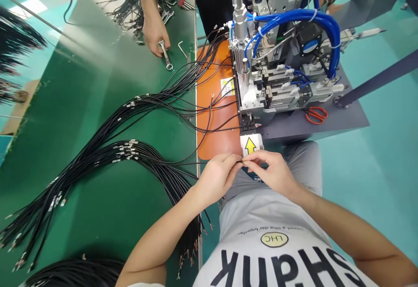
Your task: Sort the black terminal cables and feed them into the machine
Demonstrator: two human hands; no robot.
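Your left hand (215, 178) and right hand (269, 171) are at the near edge of the orange mat (217, 117). Fingers (251, 158) of both hands are pinched almost closed on one thin black wire (204, 163), just beside the yellow arrow label (251, 145). The wire runs left off the mat, over the green desk (107, 60), into the terminated wire bundle (124, 156). Beyond the mat: pneumatic machine (261, 73), blue air hoses (303, 17). On the mat: yellow warning sticker (227, 86). Right of it: red-handled scissors (316, 115). Left of it: co-worker's hand (155, 32) on a steel wrench (165, 55). Your shirt (261, 234) reads "Shark", badge "LHC".
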